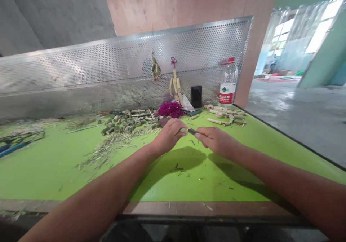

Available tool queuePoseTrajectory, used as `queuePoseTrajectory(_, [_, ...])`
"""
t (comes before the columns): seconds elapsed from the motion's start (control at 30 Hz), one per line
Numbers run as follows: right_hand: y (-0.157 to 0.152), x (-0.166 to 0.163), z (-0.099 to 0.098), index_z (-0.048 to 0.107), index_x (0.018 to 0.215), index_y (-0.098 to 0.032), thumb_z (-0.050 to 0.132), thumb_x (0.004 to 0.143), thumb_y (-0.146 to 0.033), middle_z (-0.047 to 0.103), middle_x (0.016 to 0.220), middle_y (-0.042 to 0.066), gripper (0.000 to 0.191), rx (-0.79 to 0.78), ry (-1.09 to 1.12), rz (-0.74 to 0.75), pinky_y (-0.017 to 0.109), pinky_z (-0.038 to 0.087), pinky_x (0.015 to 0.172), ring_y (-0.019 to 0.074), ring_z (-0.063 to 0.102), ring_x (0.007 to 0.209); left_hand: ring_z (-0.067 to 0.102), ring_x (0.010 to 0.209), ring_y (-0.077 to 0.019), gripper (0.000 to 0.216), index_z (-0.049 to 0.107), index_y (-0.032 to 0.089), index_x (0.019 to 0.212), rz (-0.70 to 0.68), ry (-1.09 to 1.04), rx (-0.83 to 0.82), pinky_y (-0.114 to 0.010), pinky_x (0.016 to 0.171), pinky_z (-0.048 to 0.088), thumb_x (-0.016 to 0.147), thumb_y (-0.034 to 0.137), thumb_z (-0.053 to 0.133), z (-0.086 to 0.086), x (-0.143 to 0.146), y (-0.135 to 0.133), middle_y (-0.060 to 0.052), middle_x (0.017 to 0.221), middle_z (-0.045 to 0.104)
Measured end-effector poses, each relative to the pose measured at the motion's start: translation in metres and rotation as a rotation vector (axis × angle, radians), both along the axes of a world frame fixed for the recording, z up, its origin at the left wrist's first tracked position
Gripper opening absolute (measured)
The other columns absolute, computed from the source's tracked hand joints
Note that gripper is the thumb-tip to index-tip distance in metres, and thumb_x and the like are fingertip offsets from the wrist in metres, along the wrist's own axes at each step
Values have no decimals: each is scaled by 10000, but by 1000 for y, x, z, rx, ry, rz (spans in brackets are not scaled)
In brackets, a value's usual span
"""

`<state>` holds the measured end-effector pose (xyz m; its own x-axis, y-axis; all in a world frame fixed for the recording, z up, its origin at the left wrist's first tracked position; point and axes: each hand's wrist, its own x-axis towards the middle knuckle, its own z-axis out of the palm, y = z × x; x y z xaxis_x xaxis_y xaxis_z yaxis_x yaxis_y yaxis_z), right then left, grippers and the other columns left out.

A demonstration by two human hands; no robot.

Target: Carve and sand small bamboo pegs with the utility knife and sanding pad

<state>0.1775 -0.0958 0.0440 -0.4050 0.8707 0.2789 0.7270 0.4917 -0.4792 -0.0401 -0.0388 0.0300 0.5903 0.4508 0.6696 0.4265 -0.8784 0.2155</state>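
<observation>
Above the middle of the green table (113, 180), my left hand (169, 134) is closed on a short, pale green bamboo piece (183, 130). My right hand (214, 138) grips a dark, flat blade (192, 131), most of it hidden by the fingers. The blade's tip meets or nearly meets the end of the bamboo piece; I cannot tell which. Just behind my hands lies a bundle of purple cord (170, 109). To the left is a heap of short bamboo tubes (124, 123), with bamboo shavings (108, 148) in front of it.
Jointed bamboo figures (175, 83) hang against the perforated metal panel (108, 69). A phone (196, 96) and a water bottle (227, 85) stand at the back. Finished-looking pale bamboo parts (227, 115) lie back right. Blue-handled pliers (13, 149) rest far left.
</observation>
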Motion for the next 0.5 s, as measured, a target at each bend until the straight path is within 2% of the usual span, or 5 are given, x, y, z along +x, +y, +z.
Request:
queuePoseTrajectory(0.1, [1, 0, -1, 483, 710, -203, 392, 964, -428, 511, 589, -14, 351, -38, 34, 22, 266, 249, 523, 119, 436, 517, 555, 1008, -236, 162, 634, 146, 959, -29, 16, -7, -399, 921, 451, 896, 281, 571, 1, -2, 1, -109, 999, 633])
queuePoseTrajectory(0.23, [-6, -1, 1, 551, 811, -210, 385, 975, -375, 525, 601, -2, 286, 219, -193, -109, 287, 187, 528, 129, 413, 511, 546, 908, -202, 174, 614, 150, 981, -1, 43, -169, -350, 822, 462, 906, 282, 530, 3, -5, 0, -81, 960, 601])
queuePoseTrajectory(0.33, [-11, -2, 4, 556, 810, -204, 386, 970, -304, 546, 627, 17, 254, 385, -368, -171, 308, 139, 528, 127, 372, 496, 523, 858, -185, 203, 605, 151, 982, 36, 71, -259, -321, 762, 446, 912, 309, 499, 6, -6, -2, -62, 942, 572])
queuePoseTrajectory(0.43, [-11, -4, 4, 560, 812, -196, 390, 953, -236, 573, 676, 38, 225, 464, -469, -180, 322, 117, 528, 130, 375, 511, 517, 862, -182, 217, 599, 153, 972, 61, 82, -304, -314, 752, 435, 913, 328, 486, 6, -5, -4, -52, 940, 567])
queuePoseTrajectory(0.5, [-11, -4, 3, 556, 801, -194, 393, 947, -222, 576, 670, 38, 221, 440, -473, -167, 321, 122, 528, 129, 383, 514, 516, 857, -179, 204, 596, 153, 956, 70, 71, -293, -313, 754, 432, 910, 322, 491, 5, -4, -4, -49, 929, 567])
